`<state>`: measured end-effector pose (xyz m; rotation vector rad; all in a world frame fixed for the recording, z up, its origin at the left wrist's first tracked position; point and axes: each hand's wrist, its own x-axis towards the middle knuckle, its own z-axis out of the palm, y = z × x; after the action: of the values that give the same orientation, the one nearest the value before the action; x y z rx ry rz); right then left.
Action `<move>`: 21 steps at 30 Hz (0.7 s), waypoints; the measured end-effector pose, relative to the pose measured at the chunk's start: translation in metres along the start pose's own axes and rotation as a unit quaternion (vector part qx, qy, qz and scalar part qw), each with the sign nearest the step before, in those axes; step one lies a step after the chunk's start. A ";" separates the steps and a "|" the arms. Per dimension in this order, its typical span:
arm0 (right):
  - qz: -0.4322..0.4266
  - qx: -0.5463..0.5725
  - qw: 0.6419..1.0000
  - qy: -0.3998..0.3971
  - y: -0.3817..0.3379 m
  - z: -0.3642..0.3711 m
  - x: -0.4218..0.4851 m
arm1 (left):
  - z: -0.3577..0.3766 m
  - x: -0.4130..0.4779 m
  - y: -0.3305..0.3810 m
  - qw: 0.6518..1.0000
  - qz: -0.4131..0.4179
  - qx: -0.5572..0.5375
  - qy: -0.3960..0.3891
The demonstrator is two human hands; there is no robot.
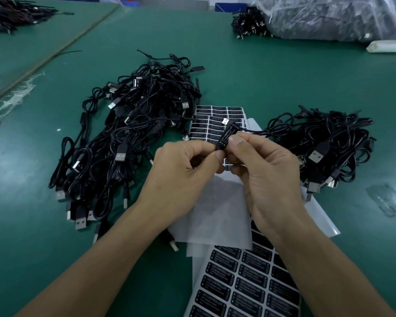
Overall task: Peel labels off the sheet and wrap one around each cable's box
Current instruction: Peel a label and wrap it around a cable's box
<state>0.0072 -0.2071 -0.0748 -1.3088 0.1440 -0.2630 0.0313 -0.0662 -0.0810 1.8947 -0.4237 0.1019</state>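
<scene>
Green table [261,72] bears a left cable heap [128,133] and a right cable heap [329,138]; label sheets [245,280] lie between.

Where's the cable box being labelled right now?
In the head view, centre frame: the cable box is pinched between the left hand and right hand, over the label sheet, left of the right-hand cable pile.

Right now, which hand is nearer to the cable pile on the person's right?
Right. The right hand is just beside that cable pile, pinching the labelled box; the left hand pinches the box's lower end, on the side away from the pile.
</scene>
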 end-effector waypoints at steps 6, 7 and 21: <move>0.008 0.015 1.000 -0.003 0.000 -0.001 0.002 | 0.001 0.000 0.001 1.000 0.003 -0.011 0.005; 0.008 0.015 1.000 -0.004 0.000 -0.001 0.002 | 0.001 0.000 0.001 1.000 0.003 -0.013 0.006; -0.034 0.004 0.999 0.008 0.004 0.000 0.002 | 0.002 0.000 0.002 0.999 0.013 -0.033 0.004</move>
<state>0.0099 -0.2066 -0.0786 -1.3059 0.1121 -0.3308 0.0303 -0.0685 -0.0802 1.8230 -0.4416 0.1126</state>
